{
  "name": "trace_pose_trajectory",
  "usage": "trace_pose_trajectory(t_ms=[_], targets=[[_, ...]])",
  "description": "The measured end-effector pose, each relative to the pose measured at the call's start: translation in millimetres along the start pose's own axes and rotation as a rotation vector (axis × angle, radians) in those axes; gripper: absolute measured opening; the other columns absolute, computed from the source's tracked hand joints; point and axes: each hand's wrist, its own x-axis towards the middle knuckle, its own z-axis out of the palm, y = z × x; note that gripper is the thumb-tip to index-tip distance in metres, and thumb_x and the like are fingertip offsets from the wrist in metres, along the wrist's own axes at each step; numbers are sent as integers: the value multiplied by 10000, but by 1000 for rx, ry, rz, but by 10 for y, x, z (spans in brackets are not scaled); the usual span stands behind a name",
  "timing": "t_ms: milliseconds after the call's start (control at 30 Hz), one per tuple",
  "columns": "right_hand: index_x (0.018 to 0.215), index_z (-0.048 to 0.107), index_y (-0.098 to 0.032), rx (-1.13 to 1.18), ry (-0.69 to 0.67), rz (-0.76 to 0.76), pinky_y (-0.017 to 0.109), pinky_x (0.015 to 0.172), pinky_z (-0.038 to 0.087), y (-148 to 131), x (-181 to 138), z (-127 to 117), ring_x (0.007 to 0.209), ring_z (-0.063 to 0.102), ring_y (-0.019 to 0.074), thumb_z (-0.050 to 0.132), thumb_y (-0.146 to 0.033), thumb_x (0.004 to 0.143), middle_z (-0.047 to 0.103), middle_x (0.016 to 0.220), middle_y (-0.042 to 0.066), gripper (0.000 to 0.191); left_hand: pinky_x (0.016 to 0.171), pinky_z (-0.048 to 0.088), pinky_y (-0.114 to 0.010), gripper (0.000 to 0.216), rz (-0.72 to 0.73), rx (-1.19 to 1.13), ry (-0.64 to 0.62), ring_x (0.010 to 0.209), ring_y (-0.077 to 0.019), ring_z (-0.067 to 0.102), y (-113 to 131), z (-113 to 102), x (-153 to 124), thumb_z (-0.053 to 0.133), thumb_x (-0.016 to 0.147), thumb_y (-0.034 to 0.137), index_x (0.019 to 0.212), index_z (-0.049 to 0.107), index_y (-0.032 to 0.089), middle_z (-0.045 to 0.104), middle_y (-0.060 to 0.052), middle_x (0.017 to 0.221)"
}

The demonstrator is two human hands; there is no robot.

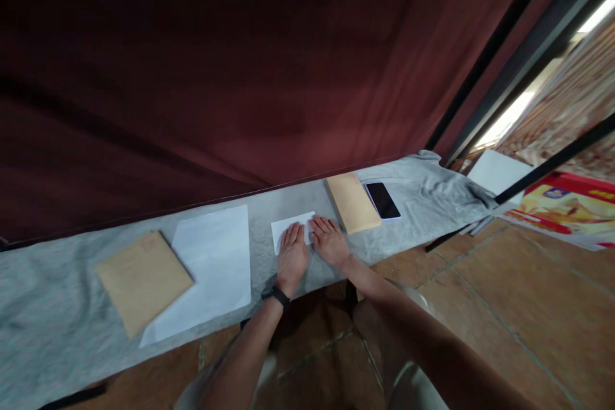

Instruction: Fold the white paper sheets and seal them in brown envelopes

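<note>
A small folded piece of white paper [280, 229] lies on the grey cloth in front of me. My left hand [293, 255] rests flat on its middle, fingers stretched out. On its right end lies my right hand [329, 240], also flat with the fingers extended. The hands are side by side, and they cover much of the paper's near part. Just right of my right hand is a tan envelope [353, 202], with a dark-screened phone [383, 200] close beside it.
Left of my hands lies a large white sheet [218, 256], partly under another tan envelope [147, 278]. Grey cloth [408, 230] covers the narrow bench. A dark red curtain [269, 77] hangs behind it. At right are black metal bars and a red and yellow box [569, 211].
</note>
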Motion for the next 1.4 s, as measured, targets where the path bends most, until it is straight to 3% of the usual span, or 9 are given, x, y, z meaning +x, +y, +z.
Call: trace_pose_trajectory(t_ms=[167,333,600,800,1000,1200,1300,1400], targets=[[1499,506,-189,-9,-26,-15,477,1204,347,140,97,3,1442,462,255,425,-270,1043,490,1562,88,471,1226,316,-482,519,-110,124,-16,1490,-301,388,-155,-67,-110,356,1027,235,1501,450,46,439,-199,1580],[1514,476,-120,-20,-47,14,498,1213,330,132,159,-11,1455,440,285,428,-236,1033,469,1572,123,497,1237,274,-528,532,-147,173,-54,1499,-316,372,-232,-130,-153,354,1007,216,1488,451,9,433,-232,1571],[1479,524,-138,116,-84,-102,422,1241,327,-128,146,-49,1467,433,211,354,-289,1069,456,1588,97,469,1245,271,-556,525,165,10,-116,1485,-286,404,113,-193,-364,419,1017,316,1494,472,104,508,-187,1534],[1550,424,-179,125,-135,-188,414,1266,278,-226,-11,71,1515,350,186,347,-387,1089,409,1617,81,512,1239,289,-564,511,233,29,-130,1467,-300,430,-66,-186,-510,454,1006,294,1476,488,95,560,-207,1479],[1563,395,-143,-12,-59,-66,477,1253,259,-14,-31,99,1517,345,264,424,-391,1064,374,1629,117,558,1205,371,-516,691,136,68,-69,1524,-334,312,-271,-126,-633,464,1001,455,1524,385,10,378,-263,1596],[1552,400,-112,-53,-8,82,508,1192,312,-18,28,73,1462,410,318,446,-379,1033,443,1587,170,586,1199,350,-543,653,49,154,-107,1465,-361,419,-308,-258,-647,449,997,468,1467,483,17,474,-264,1533],[1451,528,-123,-46,6,213,490,1092,407,-74,116,-6,1295,557,348,474,-327,1001,594,1424,206,497,1217,305,-543,576,18,177,-154,1417,-349,488,-262,-374,-547,447,996,409,1435,533,46,544,-237,1484],[1222,674,-180,-17,-15,326,387,917,501,-106,206,-83,1014,690,292,466,-276,987,714,1123,165,329,1218,303,-511,527,17,163,-172,1405,-325,503,-185,-430,-430,443,995,342,1441,535,77,552,-208,1487]])
